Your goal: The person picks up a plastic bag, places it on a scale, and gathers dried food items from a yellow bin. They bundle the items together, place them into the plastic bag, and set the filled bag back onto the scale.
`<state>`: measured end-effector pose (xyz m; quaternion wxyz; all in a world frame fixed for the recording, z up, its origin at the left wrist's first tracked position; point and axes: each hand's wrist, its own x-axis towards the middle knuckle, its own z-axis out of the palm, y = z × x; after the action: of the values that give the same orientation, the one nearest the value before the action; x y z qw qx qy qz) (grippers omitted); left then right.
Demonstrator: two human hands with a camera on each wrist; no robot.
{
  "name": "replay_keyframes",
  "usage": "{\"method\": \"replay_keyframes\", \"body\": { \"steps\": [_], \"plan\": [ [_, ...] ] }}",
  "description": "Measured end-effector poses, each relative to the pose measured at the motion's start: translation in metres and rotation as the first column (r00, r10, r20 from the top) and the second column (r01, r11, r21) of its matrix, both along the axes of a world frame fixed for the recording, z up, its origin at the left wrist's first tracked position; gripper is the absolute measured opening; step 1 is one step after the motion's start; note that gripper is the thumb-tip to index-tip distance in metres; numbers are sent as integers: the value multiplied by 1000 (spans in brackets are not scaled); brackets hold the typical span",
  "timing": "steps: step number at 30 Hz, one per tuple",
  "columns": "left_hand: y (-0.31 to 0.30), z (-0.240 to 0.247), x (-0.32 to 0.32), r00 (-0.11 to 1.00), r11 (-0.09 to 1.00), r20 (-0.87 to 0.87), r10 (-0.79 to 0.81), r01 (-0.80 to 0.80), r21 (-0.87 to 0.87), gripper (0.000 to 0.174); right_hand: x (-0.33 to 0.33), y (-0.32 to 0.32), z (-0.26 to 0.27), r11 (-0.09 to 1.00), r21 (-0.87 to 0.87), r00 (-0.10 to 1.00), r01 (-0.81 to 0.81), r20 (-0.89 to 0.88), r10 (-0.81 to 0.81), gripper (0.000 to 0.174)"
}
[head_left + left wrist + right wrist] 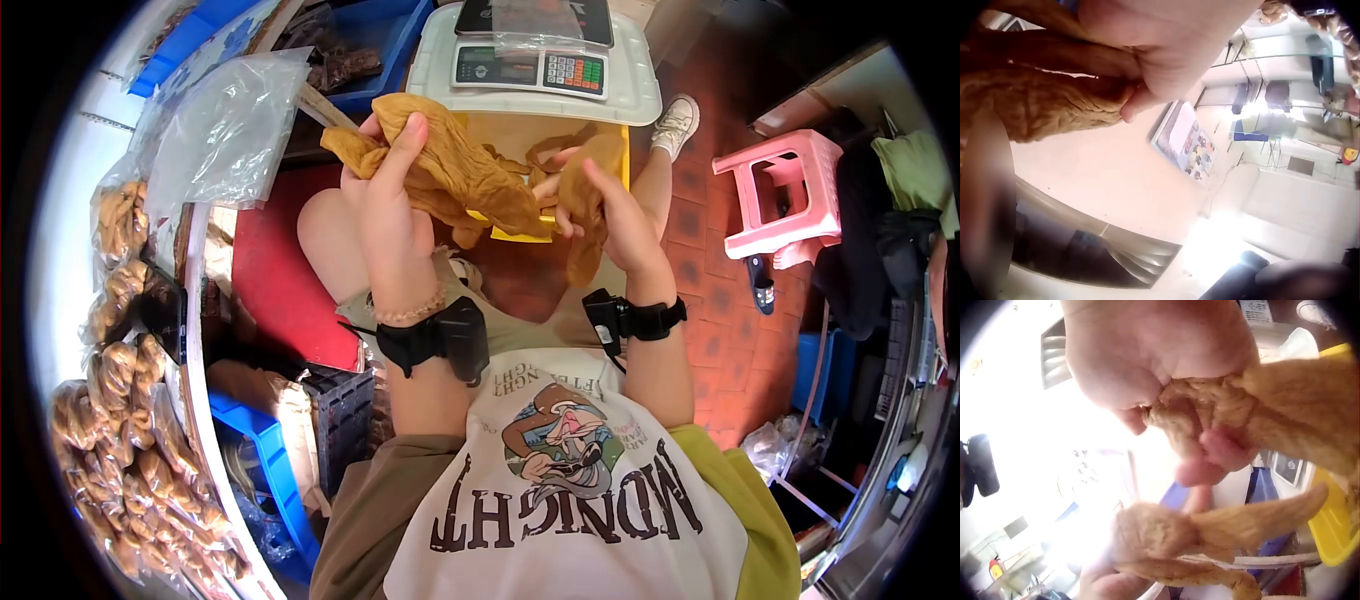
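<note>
My left hand [392, 190] grips a thick bundle of ochre-brown wrinkled sheet [450, 165], soft and folded, in front of my chest. The left wrist view has its folds [1041, 103] pressed between thumb and palm. A narrower strip of the same brown material [583, 215] hangs from my right hand [625, 225]. Its fingers curl round the crumpled part [1191, 412] in the right wrist view, and a long flap stretches off to the side. Below both hands stands a yellow bin [610, 135] with more brown strips [550, 150] at its opening.
A digital scale [530, 70] sits on a white lid [430, 90] beyond the bin. Clear plastic bags [225, 130] and several bagged brown bundles [125, 450] lie on the left. A pink stool [785, 190] stands on the tiled floor at right, near another person's shoe [677, 122].
</note>
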<state>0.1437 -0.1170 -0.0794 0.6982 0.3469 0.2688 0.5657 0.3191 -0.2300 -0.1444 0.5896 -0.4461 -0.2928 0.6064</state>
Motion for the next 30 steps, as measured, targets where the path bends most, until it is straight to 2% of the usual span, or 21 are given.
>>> {"method": "replay_keyframes", "body": {
  "steps": [2, 3, 4, 5, 6, 10, 12, 13, 15, 16, 17, 18, 19, 21, 23, 24, 25, 26, 27, 28, 30],
  "plan": [
    [-2, -5, 3, 1000, 1000, 18, -14, 14, -9, 29, 5, 0, -12, 964, 241, 981, 111, -182, -68, 42],
    [-2, -7, 5, 999, 1000, 30, -27, 27, -7, 29, 3, -2, -5, 965, 239, 983, 105, -174, -64, 42],
    [-1, -11, 8, 999, 1000, 35, -24, 24, -8, 29, -2, -4, 7, 957, 212, 970, 198, -185, -160, 40],
    [0, -16, 10, 999, 998, -32, -27, 29, 59, 30, -6, -7, 15, 938, 183, 946, 294, -196, -258, 37],
    [0, -20, 13, 995, 991, -100, -28, 40, 126, 31, -6, -8, 19, 936, 198, 950, 292, -170, -261, 36],
    [1, -26, 15, 992, 993, -115, -51, 63, 101, 33, -2, -12, 23, 922, 272, 961, 276, -66, -268, 27],
    [4, -25, 5, 953, 953, 29, -302, 302, 21, 33, -6, -7, 24, 811, 331, 832, 481, 117, -542, 27],
    [3, -26, -1, 951, 952, 29, -306, 306, 23, 33, -7, -6, 23, 809, 333, 830, 485, 117, -545, 27],
    [2, -34, -9, 889, 885, 98, -447, 424, 193, 34, -9, -4, 24, 730, 425, 701, 535, 258, -665, 24],
    [4, -38, -9, 868, 862, 126, -481, 441, 249, 34, -10, -4, 26, 727, 425, 699, 539, 257, -668, 24],
    [5, -41, -10, 866, 860, 125, -485, 445, 250, 34, -13, -7, 31, 726, 488, 544, 484, 482, -687, 22],
    [7, -43, -10, 804, 788, 132, -580, 513, 340, 35, -16, -9, 38, 736, 535, 336, 416, 661, -671, 21],
    [7, -41, -9, 732, 703, 128, -669, 567, 429, 36, -22, -9, 45, 732, 537, 333, 419, 660, -674, 21],
    [6, -39, -7, 742, 696, 94, -663, 566, 441, 37, -38, -5, 56, 695, 583, 327, 420, 617, -716, 22],
    [10, -42, -5, 747, 564, -84, -659, 565, 603, 39, -46, -4, 56, 703, 590, 334, 397, 621, -709, 26],
    [5, -42, -2, 770, 624, -47, -636, 549, 556, 40, -50, -5, 57, 705, 620, 347, 344, 613, -709, 27],
    [2, -40, -4, 769, 622, -49, -637, 551, 557, 40, -54, -5, 58, 704, 649, 361, 289, 606, -708, 28],
    [-2, -37, -6, 787, 683, -62, -614, 569, 458, 41, -58, -3, 57, 702, 650, 362, 291, 605, -710, 28],
    [-4, -36, -8, 803, 737, -78, -590, 576, 353, 42, -62, -1, 56, 704, 650, 473, 286, 543, -694, 29],
    [-4, -36, -8, 803, 737, -81, -590, 577, 352, 42, -64, -1, 54, 706, 649, 577, 282, 473, -665, 31],
    [-4, -38, -7, 805, 761, -29, -593, 572, 307, 43, -59, -1, 51, 717, 652, 576, 247, 496, -649, 32]
  ]
}}
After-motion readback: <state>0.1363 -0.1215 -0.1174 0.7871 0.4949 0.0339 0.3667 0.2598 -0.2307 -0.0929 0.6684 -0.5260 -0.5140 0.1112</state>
